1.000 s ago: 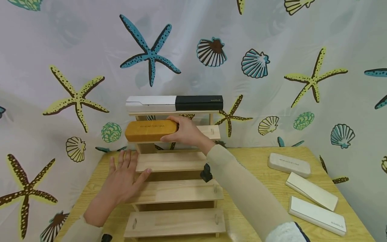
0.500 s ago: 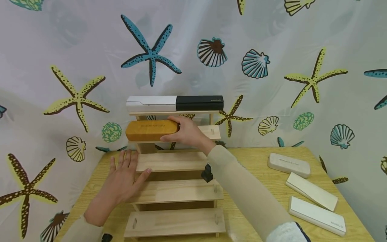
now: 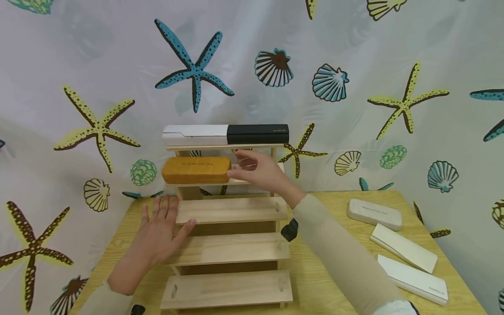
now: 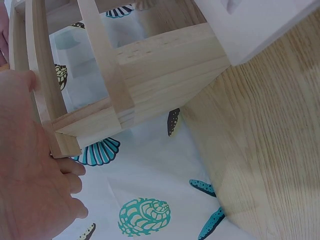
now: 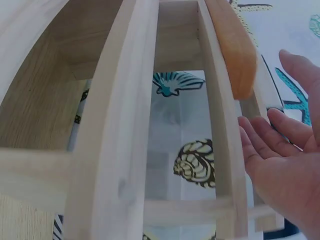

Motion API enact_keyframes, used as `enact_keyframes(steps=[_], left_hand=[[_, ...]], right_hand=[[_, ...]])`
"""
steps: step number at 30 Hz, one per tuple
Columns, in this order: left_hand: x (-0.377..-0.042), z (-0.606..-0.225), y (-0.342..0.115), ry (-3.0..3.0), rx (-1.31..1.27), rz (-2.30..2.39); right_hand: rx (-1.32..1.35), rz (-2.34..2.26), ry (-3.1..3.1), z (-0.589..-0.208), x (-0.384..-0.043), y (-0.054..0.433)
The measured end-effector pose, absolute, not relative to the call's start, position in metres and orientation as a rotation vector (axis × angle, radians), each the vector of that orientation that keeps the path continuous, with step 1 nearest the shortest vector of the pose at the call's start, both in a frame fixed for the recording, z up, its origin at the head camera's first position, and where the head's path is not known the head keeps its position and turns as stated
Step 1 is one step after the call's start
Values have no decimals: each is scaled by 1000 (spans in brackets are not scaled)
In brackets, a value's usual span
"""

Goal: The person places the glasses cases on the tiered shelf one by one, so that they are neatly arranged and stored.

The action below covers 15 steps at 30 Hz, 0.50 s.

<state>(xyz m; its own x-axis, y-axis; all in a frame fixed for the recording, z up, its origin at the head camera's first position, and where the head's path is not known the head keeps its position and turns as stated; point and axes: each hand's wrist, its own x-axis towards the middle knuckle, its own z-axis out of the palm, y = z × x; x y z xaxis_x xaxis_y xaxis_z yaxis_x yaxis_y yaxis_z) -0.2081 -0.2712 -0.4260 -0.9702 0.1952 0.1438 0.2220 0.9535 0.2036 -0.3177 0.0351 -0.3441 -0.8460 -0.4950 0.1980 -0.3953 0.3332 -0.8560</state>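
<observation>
We cannot make out the lettering [image 3: 197, 164] on the orange case [image 3: 196, 173] on the wooden rack [image 3: 226, 289]; beside the rack, both sleeves [image 3: 342, 251] are cropped.

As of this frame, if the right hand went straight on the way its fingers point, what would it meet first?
Most likely the near end of the orange case: in the head view the right hand points toward it, though depth leaves the exact gap unclear.

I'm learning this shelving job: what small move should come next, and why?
Probably move the right grip toward the rounded beige eyeglass case on the table: the orange eyeglass case rests on the second-highest shelf, the fingers are open, and there's shelf room beside it.
</observation>
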Motion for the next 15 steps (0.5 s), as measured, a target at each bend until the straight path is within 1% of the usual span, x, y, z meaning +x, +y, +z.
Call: enact_keyframes(steps=[9, 15], left_hand=[[-208, -428, -271, -2980, -323, -330], [-209, -426, -272, -2983, -325, -335]], right_hand=[[-791, -1697, 2528, -346, -301, 104], [-712, -1708, 2614, -360, -287, 160]])
